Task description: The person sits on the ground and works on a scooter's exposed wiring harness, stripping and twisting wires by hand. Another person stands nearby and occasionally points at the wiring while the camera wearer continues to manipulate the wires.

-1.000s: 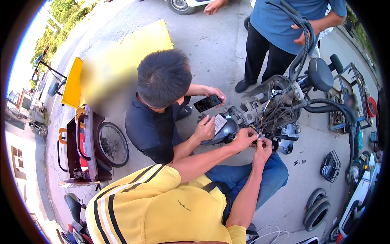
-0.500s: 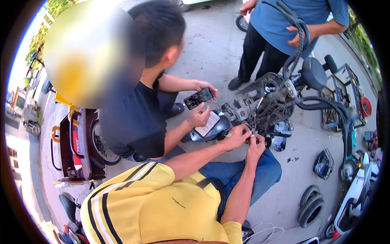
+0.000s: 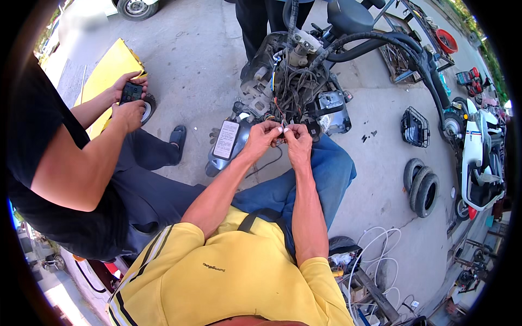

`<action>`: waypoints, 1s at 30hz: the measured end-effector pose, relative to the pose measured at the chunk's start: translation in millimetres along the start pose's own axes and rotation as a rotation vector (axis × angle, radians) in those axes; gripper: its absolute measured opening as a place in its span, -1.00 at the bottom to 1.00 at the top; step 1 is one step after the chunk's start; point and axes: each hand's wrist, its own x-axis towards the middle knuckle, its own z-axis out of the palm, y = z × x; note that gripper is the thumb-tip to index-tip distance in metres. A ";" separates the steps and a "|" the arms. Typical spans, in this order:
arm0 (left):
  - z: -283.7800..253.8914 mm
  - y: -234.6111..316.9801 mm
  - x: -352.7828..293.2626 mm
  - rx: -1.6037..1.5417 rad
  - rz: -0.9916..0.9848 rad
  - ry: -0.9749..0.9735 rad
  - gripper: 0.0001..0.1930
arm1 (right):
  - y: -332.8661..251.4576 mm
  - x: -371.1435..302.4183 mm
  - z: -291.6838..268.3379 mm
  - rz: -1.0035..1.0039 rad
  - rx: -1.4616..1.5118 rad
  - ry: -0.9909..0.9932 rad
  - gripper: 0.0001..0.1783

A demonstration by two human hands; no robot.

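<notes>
A stripped-down scooter front [image 3: 261,87] stands before my knees, its tangled dark wiring [image 3: 291,92] exposed below the handlebar. At the near end of that wiring my left hand [image 3: 263,138] is closed in a pinch on thin wires [image 3: 283,123]. Right beside it, nearly touching, my right hand [image 3: 298,143] pinches the same wires between thumb and finger. The exact ends between my fingertips are too small to make out. Left of my hands, a dark-edged flat slab with a white printed face [image 3: 225,139] lies on a silver-blue body panel [image 3: 243,136].
At left a person in black [image 3: 60,163] holds a phone [image 3: 131,93]; another stands behind the scooter. On the right are a black wire basket [image 3: 415,127], several tyres [image 3: 427,193] and a white scooter [image 3: 474,157]. White tubing [image 3: 389,231] coils near my right elbow.
My view has swung left and downward, so the scooter and my hands sit further left. Both hands stay close together at the wires. The person with the phone appears further left.
</notes>
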 end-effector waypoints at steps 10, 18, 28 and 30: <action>-4.1 -3.4 4.1 -0.113 -0.088 -0.027 -0.77 | 15.5 4.8 -5.0 -0.095 -0.094 -0.056 -0.84; -10.2 -3.4 6.7 -0.283 -0.212 -0.082 -0.84 | 4.6 1.4 -5.1 -0.070 -0.021 -0.053 -0.88; -13.5 -2.4 10.6 -0.452 -0.311 -0.155 -0.88 | -0.8 -5.6 -3.3 -0.197 -0.121 0.017 -0.89; -14.6 -4.3 11.4 -0.472 -0.315 -0.164 -0.88 | -2.0 -9.1 -4.0 -0.213 -0.115 0.005 -0.90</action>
